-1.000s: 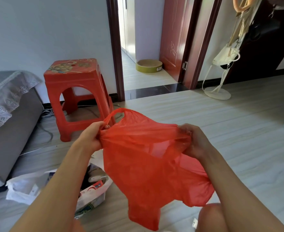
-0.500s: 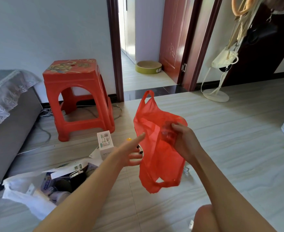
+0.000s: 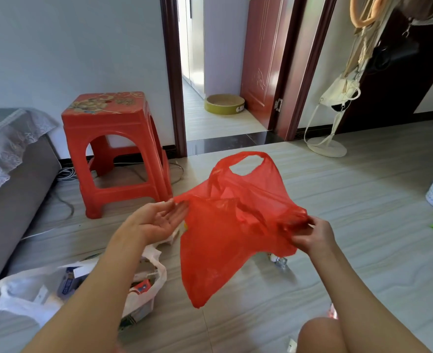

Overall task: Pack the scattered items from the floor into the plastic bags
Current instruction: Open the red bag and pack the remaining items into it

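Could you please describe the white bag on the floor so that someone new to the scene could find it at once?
Start at the red stool by the wall and look toward the camera. The white bag lies open on the floor there, under the left forearm, with boxes inside. Unlike the red bag, held in the air, it is white and already filled.

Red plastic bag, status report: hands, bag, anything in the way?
Left hand open, fingertips at bag edge. Right hand pinching red plastic bag, held above floor, no contents visible. White plastic bag on floor holds boxes. Nothing blocking.
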Action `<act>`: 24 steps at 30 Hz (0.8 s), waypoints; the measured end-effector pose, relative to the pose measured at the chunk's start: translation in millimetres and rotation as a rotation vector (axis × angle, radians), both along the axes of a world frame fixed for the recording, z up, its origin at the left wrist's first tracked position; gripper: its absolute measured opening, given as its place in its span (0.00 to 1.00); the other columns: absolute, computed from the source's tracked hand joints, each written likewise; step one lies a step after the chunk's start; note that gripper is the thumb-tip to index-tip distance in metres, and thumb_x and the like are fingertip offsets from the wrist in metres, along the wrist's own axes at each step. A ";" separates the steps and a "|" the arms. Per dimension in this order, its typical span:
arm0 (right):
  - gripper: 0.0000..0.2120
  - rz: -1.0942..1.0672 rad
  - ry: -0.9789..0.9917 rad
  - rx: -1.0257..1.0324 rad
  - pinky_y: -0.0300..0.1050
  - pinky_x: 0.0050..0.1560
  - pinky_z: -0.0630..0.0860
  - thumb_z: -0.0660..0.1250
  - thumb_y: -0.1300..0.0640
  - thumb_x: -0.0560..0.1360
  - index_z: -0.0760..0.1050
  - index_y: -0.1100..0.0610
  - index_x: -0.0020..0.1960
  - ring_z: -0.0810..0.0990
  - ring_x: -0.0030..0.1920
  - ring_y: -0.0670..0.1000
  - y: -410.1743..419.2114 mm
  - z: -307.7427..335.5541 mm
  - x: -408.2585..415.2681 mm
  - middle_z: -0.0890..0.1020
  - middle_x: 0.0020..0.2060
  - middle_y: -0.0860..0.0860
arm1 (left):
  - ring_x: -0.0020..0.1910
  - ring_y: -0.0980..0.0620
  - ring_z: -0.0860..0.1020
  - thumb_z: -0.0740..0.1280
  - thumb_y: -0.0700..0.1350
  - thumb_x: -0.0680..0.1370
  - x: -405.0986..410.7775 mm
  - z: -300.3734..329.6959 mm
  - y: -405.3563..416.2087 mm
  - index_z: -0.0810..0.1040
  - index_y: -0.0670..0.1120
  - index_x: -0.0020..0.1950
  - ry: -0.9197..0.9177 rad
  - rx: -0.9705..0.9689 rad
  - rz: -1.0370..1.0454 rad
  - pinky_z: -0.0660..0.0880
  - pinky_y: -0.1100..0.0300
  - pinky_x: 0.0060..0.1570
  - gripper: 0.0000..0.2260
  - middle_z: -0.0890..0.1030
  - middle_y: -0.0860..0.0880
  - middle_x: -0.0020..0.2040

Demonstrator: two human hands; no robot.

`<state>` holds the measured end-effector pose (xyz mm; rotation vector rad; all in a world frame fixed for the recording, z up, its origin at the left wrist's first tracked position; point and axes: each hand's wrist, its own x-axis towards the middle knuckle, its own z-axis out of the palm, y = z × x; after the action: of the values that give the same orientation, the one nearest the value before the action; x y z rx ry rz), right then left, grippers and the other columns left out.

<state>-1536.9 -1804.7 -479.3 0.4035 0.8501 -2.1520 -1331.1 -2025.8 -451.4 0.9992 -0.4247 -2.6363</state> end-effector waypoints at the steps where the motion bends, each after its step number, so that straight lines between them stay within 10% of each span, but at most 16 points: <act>1: 0.09 -0.042 -0.043 -0.007 0.41 0.27 0.78 0.54 0.66 0.65 0.72 0.60 0.37 0.80 0.22 0.52 4.6 -1.1 -2.3 0.80 0.22 0.57 | 0.46 0.42 0.83 0.62 0.32 0.72 6.8 -1.5 -6.9 0.76 0.33 0.52 0.045 0.053 0.051 0.80 0.49 0.40 0.10 0.83 0.37 0.48; 6: 0.16 -0.141 -0.169 -0.057 0.44 0.20 0.76 0.49 0.61 0.77 0.71 0.59 0.36 0.79 0.20 0.52 18.3 -2.7 -4.6 0.78 0.20 0.56 | 0.52 0.58 0.78 0.61 0.33 0.73 24.2 -16.5 -27.6 0.75 0.41 0.55 0.049 0.186 0.189 0.79 0.59 0.44 0.12 0.80 0.48 0.49; 14: 0.12 -0.145 -0.187 -0.029 0.41 0.39 0.76 0.56 0.72 0.64 0.75 0.59 0.35 0.80 0.26 0.51 16.2 -15.6 -12.7 0.80 0.24 0.55 | 0.16 0.55 0.70 0.62 0.36 0.74 23.7 -8.5 -14.8 0.74 0.40 0.37 -0.066 0.006 0.065 0.68 0.68 0.17 0.06 0.74 0.48 0.22; 18: 0.12 -0.177 -0.251 0.042 0.37 0.20 0.73 0.56 0.73 0.61 0.74 0.61 0.36 0.77 0.19 0.50 20.3 -10.8 -7.5 0.78 0.20 0.56 | 0.16 0.57 0.70 0.66 0.28 0.58 26.1 -7.7 -14.9 0.74 0.39 0.30 -0.032 -0.059 0.079 0.69 0.70 0.20 0.07 0.73 0.49 0.21; 24: 0.10 -0.099 -0.354 0.131 0.33 0.20 0.69 0.52 0.67 0.62 0.61 0.54 0.27 0.67 0.13 0.47 9.0 -6.0 -2.0 0.67 0.13 0.52 | 0.39 0.53 0.78 0.48 0.38 0.81 31.1 -31.1 -37.4 0.73 0.40 0.42 0.119 0.123 0.511 0.76 0.64 0.48 0.16 0.79 0.45 0.38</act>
<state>-1538.9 -1795.7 -485.2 0.8801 0.7814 -2.0344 -1300.0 -2063.1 -482.5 0.8422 0.0242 -2.2567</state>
